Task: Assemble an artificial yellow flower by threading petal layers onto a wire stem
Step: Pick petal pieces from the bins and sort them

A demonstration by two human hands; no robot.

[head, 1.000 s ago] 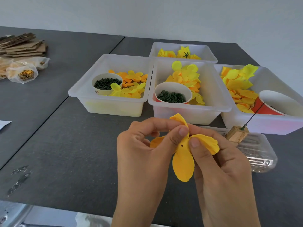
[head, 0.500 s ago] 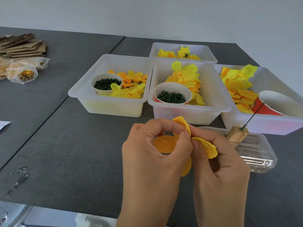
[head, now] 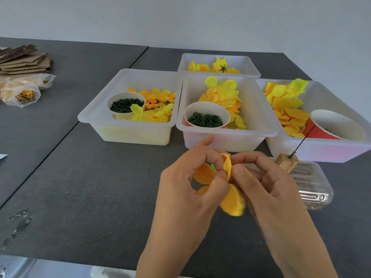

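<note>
Both hands hold a yellow-orange petal layer above the dark table, in front of the bins. My left hand pinches it from the left with thumb and fingers. My right hand pinches its folded upper petal from the right. A small bit of green shows between the petals. A thin dark wire stem stands in a cork block just right of my right hand, leaning toward the right bin.
Four white bins of yellow and orange petals stand behind the hands. Paper cups of small green parts sit in them. A clear plastic tray lies at the right. Cardboard and plastic bags lie far left.
The petal layer has been folded and turned between the fingers; its flat face no longer points at me. Both hands have shifted slightly right.
</note>
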